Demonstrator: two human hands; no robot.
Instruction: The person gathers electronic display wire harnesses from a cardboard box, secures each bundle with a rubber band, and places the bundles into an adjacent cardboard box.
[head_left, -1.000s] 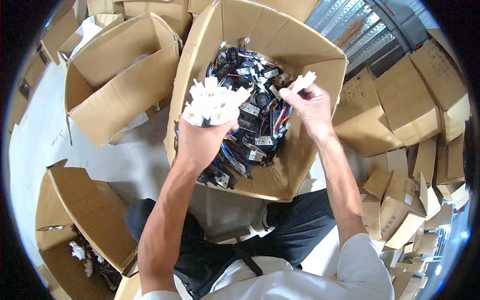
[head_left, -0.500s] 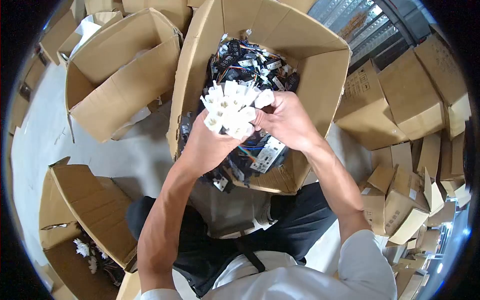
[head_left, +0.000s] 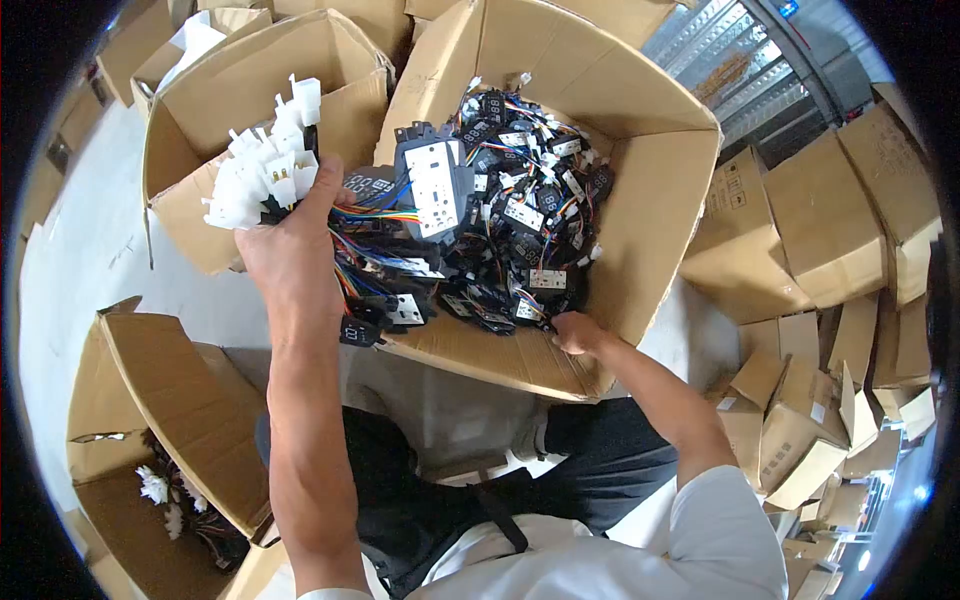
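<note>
My left hand (head_left: 298, 235) is closed round a bundle of wired display modules. Their white plug connectors (head_left: 265, 170) stick out above the fist, while the coloured wires and black modules (head_left: 435, 190) hang to the right, over the box edge. My right hand (head_left: 578, 333) is inside the large cardboard box (head_left: 660, 190), near its front wall. Its fingers are closed at the edge of the pile of display modules (head_left: 525, 215); what they grip is hidden. Black housings, white labelled boards and thin coloured wires lie tangled in that pile.
An open cardboard box (head_left: 270, 80) stands at the back left. Another box (head_left: 180, 400), lower left, holds wired parts with white connectors (head_left: 153, 485). More cartons (head_left: 800, 230) are stacked along the right. My legs (head_left: 610, 450) are in front of the large box.
My left hand has carried the bundle left, out from over the box's middle. The right hand has left the white connectors and moved down to the box's front right.
</note>
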